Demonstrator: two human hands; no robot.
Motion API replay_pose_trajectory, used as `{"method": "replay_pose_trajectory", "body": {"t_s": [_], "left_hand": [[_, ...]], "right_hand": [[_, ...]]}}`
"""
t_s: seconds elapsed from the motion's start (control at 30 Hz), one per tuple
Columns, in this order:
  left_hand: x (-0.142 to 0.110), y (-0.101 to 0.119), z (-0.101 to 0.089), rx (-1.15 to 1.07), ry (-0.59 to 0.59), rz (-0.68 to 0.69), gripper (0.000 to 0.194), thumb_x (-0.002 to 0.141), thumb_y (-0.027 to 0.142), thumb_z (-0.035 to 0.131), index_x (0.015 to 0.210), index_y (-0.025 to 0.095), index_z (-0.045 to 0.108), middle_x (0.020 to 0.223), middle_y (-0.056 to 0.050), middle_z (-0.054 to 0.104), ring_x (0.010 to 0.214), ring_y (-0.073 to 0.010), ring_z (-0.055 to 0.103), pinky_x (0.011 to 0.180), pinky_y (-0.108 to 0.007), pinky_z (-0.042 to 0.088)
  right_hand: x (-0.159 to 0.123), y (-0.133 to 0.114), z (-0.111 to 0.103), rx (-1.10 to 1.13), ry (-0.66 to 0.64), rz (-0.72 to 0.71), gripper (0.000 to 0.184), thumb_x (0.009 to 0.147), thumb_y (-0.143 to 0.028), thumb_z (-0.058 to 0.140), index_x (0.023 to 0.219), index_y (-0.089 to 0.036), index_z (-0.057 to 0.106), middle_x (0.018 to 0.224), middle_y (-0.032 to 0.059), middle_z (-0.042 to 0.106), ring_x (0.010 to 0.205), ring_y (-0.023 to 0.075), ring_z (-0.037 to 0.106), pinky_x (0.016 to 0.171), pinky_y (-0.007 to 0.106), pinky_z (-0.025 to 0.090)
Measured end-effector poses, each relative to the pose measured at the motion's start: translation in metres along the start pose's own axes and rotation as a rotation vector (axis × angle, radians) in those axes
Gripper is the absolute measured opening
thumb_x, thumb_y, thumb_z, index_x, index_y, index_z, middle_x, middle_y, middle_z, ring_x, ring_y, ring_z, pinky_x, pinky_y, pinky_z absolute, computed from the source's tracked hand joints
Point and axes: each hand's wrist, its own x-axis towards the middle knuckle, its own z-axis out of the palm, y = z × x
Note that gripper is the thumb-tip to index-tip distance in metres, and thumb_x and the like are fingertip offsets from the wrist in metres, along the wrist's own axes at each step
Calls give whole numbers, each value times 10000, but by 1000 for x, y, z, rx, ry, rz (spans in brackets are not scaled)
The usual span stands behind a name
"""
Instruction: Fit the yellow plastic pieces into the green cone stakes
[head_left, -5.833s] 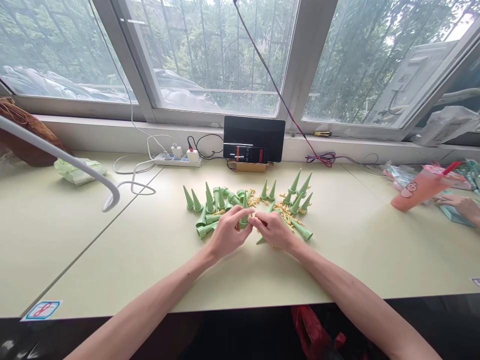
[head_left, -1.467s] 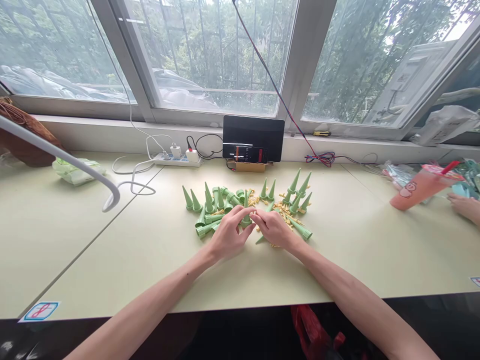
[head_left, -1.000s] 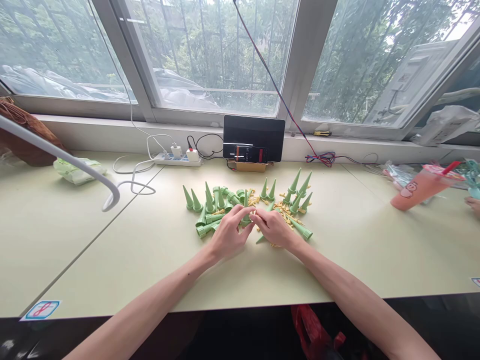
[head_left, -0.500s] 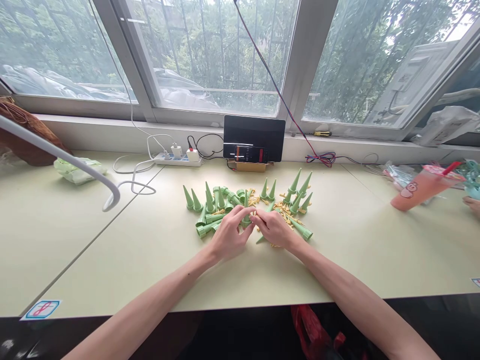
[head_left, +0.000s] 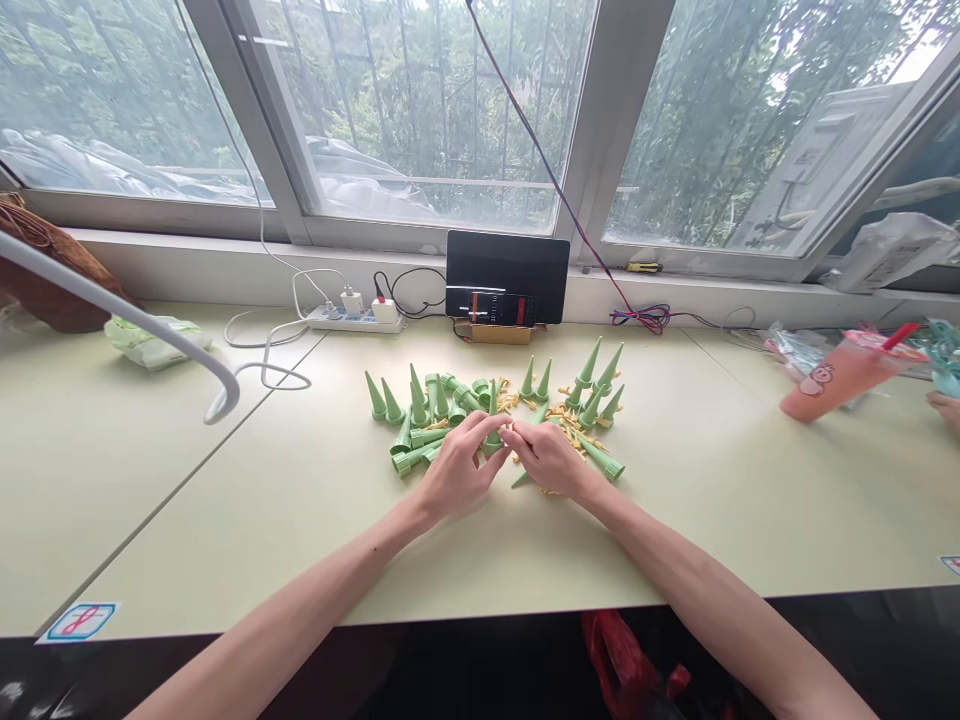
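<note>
My left hand [head_left: 456, 468] is curled around the base of a green plastic cone spike [head_left: 493, 402], its pointed tip upward. Against its fingertips, my right hand [head_left: 549, 455] is closed in a pinch; what lies between those fingers is too small and hidden to name. Several green cones [head_left: 420, 440] lie in a heap beyond and left of my left hand, some on their sides, others standing. Small yellow pieces [head_left: 566, 412] are scattered behind and beside my right hand. More upright green cones [head_left: 589, 365] stand at the right, with yellow bits near their bases.
A phone [head_left: 501, 307] leans on a dark tablet [head_left: 508, 262] at the back. A power strip [head_left: 356, 319] with white cables is left of it. An orange drink cup [head_left: 844, 378] tilts at the right, near another person's hand [head_left: 946, 408]. A white curved bar [head_left: 150, 318] crosses the left.
Both hands keep nearly the same pose around the upright cone. The whole view has shifted very slightly.
</note>
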Motion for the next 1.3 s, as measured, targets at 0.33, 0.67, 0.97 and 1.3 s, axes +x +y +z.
{"method": "replay_pose_trajectory", "body": {"t_s": [0.33, 0.67, 0.97, 1.3], "left_hand": [[0, -3, 1, 0, 3, 10, 309, 919, 240, 579, 1228, 249, 591, 1018, -44, 594, 643, -87, 536, 540, -217, 513], [2, -2, -1, 30, 31, 10, 278, 927, 243, 566, 1201, 246, 606, 978, -38, 576, 701, -107, 533, 542, -201, 487], [2, -4, -1, 57, 47, 1, 262, 928, 244, 569, 1186, 252, 615, 959, -28, 574, 680, -105, 514, 554, -210, 475], [1, -3, -1, 24, 21, -14, 278, 915, 230, 581, 1191, 246, 611, 965, -27, 570, 690, -106, 533, 552, -211, 483]], "right_hand": [[0, 3, 1, -11, 12, -2, 539, 1030, -518, 254, 597, -206, 334, 504, -41, 337, 447, 98, 313, 493, 254, 242], [0, 3, 1, 4, 7, 8, 429, 1023, -454, 355, 677, -208, 418, 543, -45, 388, 484, 108, 335, 520, 235, 266], [0, 1, 0, 12, -12, 5, 287, 1027, -363, 365, 819, -216, 498, 568, -48, 396, 489, 120, 347, 528, 232, 273], [-1, 7, 2, 41, 7, -31, 347, 1019, -362, 369, 707, -212, 381, 553, -57, 327, 480, 103, 265, 511, 234, 228]]}}
